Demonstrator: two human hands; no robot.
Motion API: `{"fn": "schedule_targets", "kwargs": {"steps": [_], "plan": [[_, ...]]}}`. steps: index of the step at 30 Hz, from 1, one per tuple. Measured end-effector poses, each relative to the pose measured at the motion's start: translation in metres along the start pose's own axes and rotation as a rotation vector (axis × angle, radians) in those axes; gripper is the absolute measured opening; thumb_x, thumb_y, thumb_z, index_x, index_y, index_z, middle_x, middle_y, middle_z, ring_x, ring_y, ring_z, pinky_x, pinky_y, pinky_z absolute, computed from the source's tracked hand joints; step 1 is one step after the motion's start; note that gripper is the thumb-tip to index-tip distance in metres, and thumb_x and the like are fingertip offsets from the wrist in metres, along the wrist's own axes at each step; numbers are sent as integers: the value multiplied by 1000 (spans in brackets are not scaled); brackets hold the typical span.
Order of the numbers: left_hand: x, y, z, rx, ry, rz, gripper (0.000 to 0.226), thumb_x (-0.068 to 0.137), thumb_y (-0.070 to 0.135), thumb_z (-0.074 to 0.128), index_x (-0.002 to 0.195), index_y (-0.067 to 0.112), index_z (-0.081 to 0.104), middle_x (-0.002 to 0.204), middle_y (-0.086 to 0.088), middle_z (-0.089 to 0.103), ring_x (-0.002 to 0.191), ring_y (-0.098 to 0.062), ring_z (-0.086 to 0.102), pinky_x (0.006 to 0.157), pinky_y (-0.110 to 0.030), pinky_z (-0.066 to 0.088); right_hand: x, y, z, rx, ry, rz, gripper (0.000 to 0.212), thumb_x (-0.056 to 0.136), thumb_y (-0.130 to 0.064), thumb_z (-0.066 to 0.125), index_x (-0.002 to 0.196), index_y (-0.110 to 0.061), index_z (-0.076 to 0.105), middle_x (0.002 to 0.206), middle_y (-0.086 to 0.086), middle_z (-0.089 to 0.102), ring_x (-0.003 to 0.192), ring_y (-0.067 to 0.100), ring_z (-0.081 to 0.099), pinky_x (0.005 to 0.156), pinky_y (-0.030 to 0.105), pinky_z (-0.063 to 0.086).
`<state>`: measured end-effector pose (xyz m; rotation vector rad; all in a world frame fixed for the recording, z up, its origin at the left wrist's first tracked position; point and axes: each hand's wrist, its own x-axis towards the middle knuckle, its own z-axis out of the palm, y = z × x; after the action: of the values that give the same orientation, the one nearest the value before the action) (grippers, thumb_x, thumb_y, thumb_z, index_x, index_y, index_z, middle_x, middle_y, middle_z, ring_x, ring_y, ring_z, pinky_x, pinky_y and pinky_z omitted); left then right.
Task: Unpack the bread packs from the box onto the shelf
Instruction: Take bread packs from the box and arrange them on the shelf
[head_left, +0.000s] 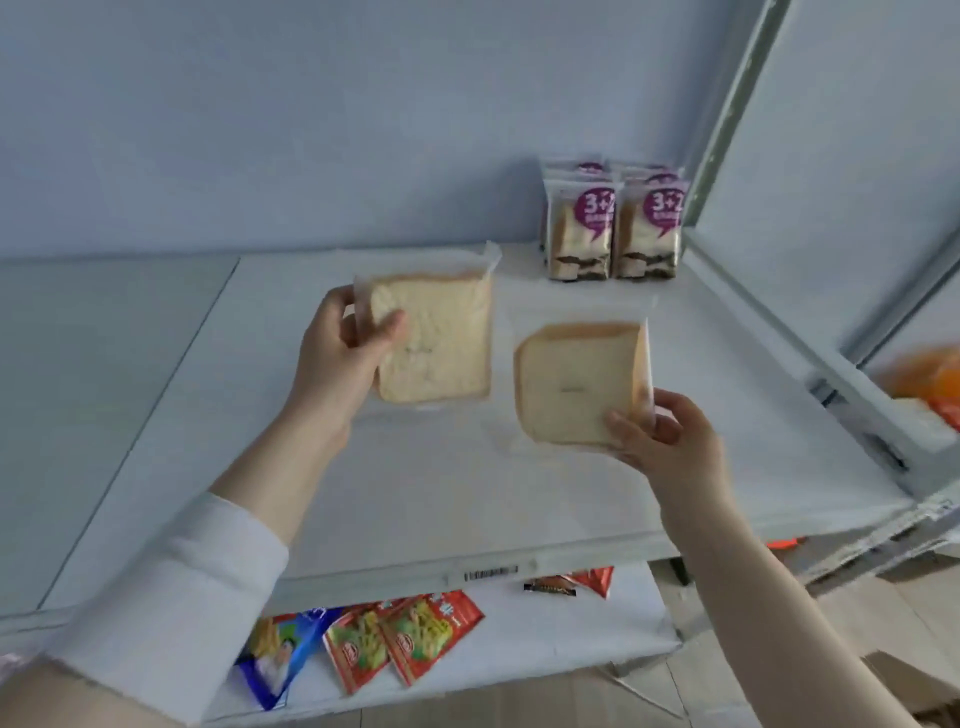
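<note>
Simultaneously, the left hand (343, 358) pinches one clear bread pack (441, 343) and the right hand (662, 439) a second bread pack (571, 384) above the white shelf (467, 499). Two purple-labelled bread packs (582, 234) front rows at its back right corner.

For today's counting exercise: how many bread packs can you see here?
4 bread packs clearly: one in the left hand, one in the right hand, two standing at the back right of the shelf. Tops behind those suggest more, partly hidden.
</note>
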<state>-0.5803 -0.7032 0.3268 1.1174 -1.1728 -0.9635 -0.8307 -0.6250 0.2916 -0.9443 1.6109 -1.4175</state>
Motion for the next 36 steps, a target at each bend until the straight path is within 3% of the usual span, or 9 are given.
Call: {"fn": "schedule_targets", "kwargs": {"steps": [6,11,16,20,23,27,30,33,36], "plan": [[133,-43,-4,33,65,16,21,87,5,60,89,23,49,83,4,61,64,5,62,59,-10,50,133,-6,108,37,-9,-45,25,79,-8,70,91,-19,51,82,2,63,82,26,61,87,54,51],[241,-83,5,65,138,14,25,85,6,62,87,25,47,84,7,60,73,-2,60,71,-22,51,241,-6,183,-2,80,-107,29,81,-15,68,102,-16,47,75,-9,53,73,15,52,65,21,42],[307,-110,11,116,154,43,23,84,9,64,89,25,48,87,2,59,84,-17,58,83,-38,49,303,-11,221,-128,142,-179,39,83,-21,67,117,-10,52,100,0,58,90,12,51,76,15,35],[326,-120,16,179,191,106,20,83,17,67,89,27,50,80,11,57,72,1,55,69,-12,45,327,-9,227,-243,140,-222,43,85,-22,64,125,-11,52,122,8,53,111,20,50,92,22,34],[327,-124,19,252,217,156,24,82,19,68,87,29,47,82,14,54,69,10,53,67,-5,42,336,-9,232,-312,176,-225,44,84,-21,64,125,-9,52,126,14,49,117,28,47,104,33,33],[324,-123,26,255,320,151,37,79,20,72,100,18,41,89,16,50,77,4,52,69,-3,41,336,-10,237,-257,215,-220,43,83,-15,66,122,-8,48,120,10,57,107,21,55,89,20,38],[317,-117,27,258,311,110,41,79,18,72,107,13,42,95,10,53,80,4,54,73,-5,43,327,-11,235,-302,187,-211,59,83,-10,66,134,-5,36,133,11,51,117,21,51,86,12,32],[295,-107,21,352,320,74,58,79,17,71,125,5,39,122,-7,49,104,-13,53,92,-20,41,301,-13,229,-460,186,-239,73,82,-12,67,142,-5,26,143,16,39,131,29,35,104,27,25],[256,-95,12,667,257,142,56,79,16,70,126,1,43,126,-17,46,115,-28,48,98,-29,33,259,-16,217,-647,154,-339,69,83,-15,66,141,-7,28,141,16,35,131,32,29,108,32,20]]}}
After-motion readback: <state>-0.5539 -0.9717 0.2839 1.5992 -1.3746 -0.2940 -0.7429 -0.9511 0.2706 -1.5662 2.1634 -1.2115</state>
